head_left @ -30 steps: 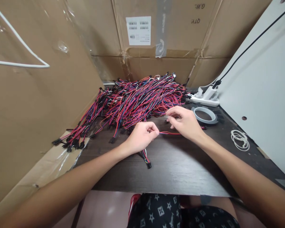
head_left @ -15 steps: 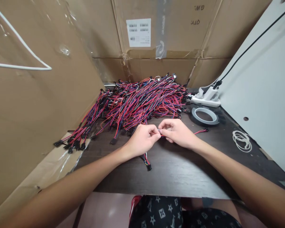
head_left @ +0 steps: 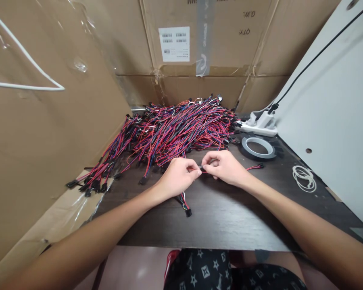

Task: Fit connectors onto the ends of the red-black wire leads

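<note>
Over the middle of the dark table, my left hand [head_left: 181,175] and my right hand [head_left: 222,166] pinch a wire harness [head_left: 254,167] between them. Red wire and a dark wrapped bit show in the small gap between my fingertips. One end of red and black wires sticks out to the right of my right hand, tipped with a black connector. Below my left hand hangs a bundle of coloured wires with a black plug [head_left: 188,212]; my hand hides how it joins the rest. Just behind lies a big heap of red, blue and black wire harnesses [head_left: 184,125].
A roll of black tape [head_left: 258,148] lies right of my hands, near a white power strip [head_left: 260,128]. A coiled white cord [head_left: 304,178] is farther right. Cardboard [head_left: 224,48] walls the back and left; a white panel [head_left: 329,100] stands on the right.
My fingertips have drawn slightly apart, so more of the dark wrapped bit shows between them. The whole view has shifted a little; the heap has stayed put.
</note>
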### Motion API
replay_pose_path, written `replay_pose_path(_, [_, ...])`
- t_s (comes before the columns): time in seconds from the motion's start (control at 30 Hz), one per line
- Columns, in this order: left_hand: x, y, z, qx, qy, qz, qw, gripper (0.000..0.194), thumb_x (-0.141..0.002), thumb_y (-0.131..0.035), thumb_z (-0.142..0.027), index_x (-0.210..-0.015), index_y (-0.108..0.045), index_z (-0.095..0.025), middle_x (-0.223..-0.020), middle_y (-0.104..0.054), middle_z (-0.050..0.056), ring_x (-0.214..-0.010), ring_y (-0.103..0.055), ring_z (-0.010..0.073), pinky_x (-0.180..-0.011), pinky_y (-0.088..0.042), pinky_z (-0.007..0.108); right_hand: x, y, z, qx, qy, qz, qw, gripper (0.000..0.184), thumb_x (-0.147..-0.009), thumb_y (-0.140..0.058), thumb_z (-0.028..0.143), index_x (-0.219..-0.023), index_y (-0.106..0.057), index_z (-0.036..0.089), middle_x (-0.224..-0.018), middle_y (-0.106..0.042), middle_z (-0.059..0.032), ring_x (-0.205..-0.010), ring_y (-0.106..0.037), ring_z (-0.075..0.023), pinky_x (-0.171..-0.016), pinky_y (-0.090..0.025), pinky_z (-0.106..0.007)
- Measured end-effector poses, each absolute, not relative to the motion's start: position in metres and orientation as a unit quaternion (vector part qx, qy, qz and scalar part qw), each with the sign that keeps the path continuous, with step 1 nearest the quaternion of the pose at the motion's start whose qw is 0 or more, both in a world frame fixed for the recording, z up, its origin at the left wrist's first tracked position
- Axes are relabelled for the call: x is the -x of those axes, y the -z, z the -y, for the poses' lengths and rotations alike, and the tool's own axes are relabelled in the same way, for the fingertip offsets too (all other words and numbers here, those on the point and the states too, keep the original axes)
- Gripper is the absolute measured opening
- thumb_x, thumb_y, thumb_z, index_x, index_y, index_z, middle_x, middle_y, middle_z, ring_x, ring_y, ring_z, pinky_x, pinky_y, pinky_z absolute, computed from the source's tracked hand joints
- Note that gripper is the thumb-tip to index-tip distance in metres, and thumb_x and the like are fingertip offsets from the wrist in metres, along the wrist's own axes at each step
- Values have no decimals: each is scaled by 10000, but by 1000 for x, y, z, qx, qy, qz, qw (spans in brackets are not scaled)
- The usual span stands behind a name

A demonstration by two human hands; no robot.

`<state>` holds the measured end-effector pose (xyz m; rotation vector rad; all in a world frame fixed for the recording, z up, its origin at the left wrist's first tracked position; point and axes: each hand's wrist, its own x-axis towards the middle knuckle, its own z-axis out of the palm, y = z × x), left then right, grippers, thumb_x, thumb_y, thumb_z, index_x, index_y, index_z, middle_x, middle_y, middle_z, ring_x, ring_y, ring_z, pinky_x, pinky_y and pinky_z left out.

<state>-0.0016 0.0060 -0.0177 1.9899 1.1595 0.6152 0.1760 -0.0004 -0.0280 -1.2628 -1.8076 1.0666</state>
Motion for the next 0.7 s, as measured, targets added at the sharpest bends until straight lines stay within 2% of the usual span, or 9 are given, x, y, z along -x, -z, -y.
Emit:
replay_pose_path(0.17, [2, 15, -5, -778, -237, -459, 357, 141, -743, -583, -178, -650, -676, -126, -557, -602, -1, -525, -502, 100, -538, -379, 218, -177, 30, 0, 486, -426, 685, 336, 56, -680, -513, 150, -714, -556, 159, -449, -490, 56, -368, -481, -85, -366, -317, -157])
replay_pose_path(0.27, [1, 15, -5, -780, -240, -458, 353, 135, -742, -582, -168, -663, -681, -122, -571, -613, 3, -531, -509, 101, -543, -383, 219, -176, 29, -1, 469, -368, 705, 384, 45, -664, -521, 140, -667, -565, 146, -689, -624, -21, -432, -499, -66, -414, -376, -179])
replay_pose_path(0.33, [1, 15, -5, -780, -242, -456, 352, 132, -741, -584, -166, -667, -684, -121, -572, -616, 4, -532, -511, 102, -542, -383, 220, -177, 29, -2, 457, -332, 722, 399, 48, -659, -528, 133, -649, -574, 139, -812, -648, -48, -469, -494, -56, -450, -398, -189])
replay_pose_path(0.5, [2, 16, -6, -779, -234, -460, 356, 139, -740, -589, -186, -664, -686, -122, -561, -608, 6, -529, -505, 104, -535, -380, 221, -178, 29, -2, 462, -350, 738, 345, 57, -682, -522, 122, -684, -574, 145, -521, -512, 41, -444, -445, -67, -436, -332, -171])
replay_pose_path(0.7, [3, 16, -6, -774, -239, -460, 362, 143, -733, -578, -182, -646, -676, -126, -534, -587, -1, -516, -491, 103, -523, -372, 220, -178, 30, -2, 460, -351, 735, 354, 52, -683, -524, 136, -685, -575, 144, -549, -533, 30, -466, -452, -69, -444, -327, -170])
